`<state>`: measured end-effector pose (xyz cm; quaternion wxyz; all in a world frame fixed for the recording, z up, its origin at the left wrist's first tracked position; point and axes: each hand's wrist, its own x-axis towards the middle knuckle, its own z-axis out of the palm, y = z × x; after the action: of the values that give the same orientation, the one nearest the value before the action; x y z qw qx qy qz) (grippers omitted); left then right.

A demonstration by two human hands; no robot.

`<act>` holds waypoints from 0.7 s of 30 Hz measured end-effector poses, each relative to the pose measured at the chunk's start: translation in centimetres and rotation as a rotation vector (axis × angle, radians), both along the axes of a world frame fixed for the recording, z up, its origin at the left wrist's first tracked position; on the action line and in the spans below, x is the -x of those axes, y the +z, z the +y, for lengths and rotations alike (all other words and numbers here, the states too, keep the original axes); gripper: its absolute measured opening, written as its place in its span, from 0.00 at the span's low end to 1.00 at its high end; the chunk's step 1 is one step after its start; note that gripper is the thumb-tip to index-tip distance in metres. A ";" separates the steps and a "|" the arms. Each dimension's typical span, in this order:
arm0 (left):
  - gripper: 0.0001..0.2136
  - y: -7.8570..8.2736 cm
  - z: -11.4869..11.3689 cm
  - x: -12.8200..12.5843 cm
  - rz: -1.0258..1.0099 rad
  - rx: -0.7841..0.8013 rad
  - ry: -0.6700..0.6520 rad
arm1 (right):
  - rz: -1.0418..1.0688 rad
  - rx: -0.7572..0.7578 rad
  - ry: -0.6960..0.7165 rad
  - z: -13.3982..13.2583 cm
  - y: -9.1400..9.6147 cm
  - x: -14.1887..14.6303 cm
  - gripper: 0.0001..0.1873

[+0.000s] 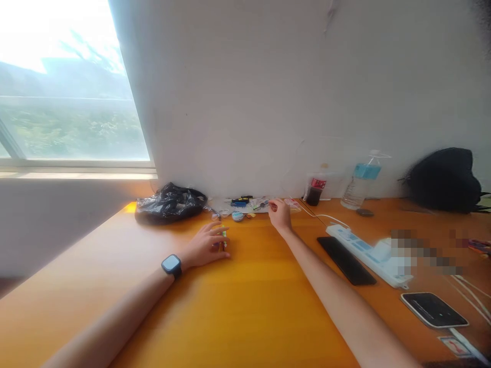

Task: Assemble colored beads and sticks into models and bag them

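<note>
My left hand [206, 245], with a dark smartwatch [171, 264] on its wrist, rests over the wooden table with fingers spread. Beneath and beside its fingertips is a small green-and-white item [224, 235], partly hidden. My right hand [281, 215] reaches to the back of the table, thumb and fingers pinched together. Whatever they hold is too small to make out. Just left of it lie small tools and bits on a pale sheet, among them a blue item [238, 204] and a black-and-yellow tool [244, 198]. A round, light-blue tin-like object [238, 216] sits between my hands.
A crumpled black plastic bag [171, 203] lies at the back left. Toward the right stand a cola bottle [314, 194] and a large clear bottle [355, 190], near a black bag [445, 179]. A white power strip [362, 250], a black slab [345, 259] and a phone [434, 309] lie nearer.
</note>
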<state>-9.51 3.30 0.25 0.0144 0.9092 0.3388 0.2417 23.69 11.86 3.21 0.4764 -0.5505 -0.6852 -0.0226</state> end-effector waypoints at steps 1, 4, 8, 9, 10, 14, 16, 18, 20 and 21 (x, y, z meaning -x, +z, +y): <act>0.20 0.1 0.0 -0.1 -0.004 -0.013 0.006 | 0.012 -0.019 0.011 -0.1 0.7 0.1 0.15; 0.19 1.0 -0.4 -0.4 -0.061 -0.060 0.029 | 0.035 -0.057 0.034 -0.4 2.9 0.0 0.13; 0.20 3.2 -1.2 -1.2 -0.233 -0.041 0.045 | 0.029 -0.033 0.094 -0.6 6.0 -0.9 0.08; 0.21 3.7 -1.2 -1.6 -0.277 -0.006 0.048 | 0.021 -0.008 0.126 -0.6 6.8 -1.2 0.06; 0.23 4.1 -1.2 -2.2 -0.320 0.043 0.053 | 0.008 0.022 0.163 -0.7 7.7 -1.4 0.05; 0.36 5.2 0.3 -5.7 -0.493 0.387 0.086 | 0.102 0.222 0.424 -1.9 10.7 -1.2 0.04; 0.43 5.6 1.5 -7.8 -0.644 0.579 0.109 | 0.269 0.321 0.550 -2.7 11.7 -0.6 0.07; 0.44 6.2 2.5 -9.6 -0.818 0.803 0.094 | 0.407 0.311 0.573 -3.3 12.2 0.0 0.10; 0.35 6.6 3.1 -10.8 -0.886 1.027 -0.046 | 0.516 0.255 0.546 -3.4 12.2 0.5 0.12; 0.30 6.7 3.4 -11.2 -0.905 1.100 -0.128 | 0.563 0.245 0.534 -3.3 12.0 0.5 0.13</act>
<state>1.66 6.68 6.97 0.6240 0.5987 0.3185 0.3882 23.18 8.57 15.25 0.5654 -0.3904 -0.6444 0.3356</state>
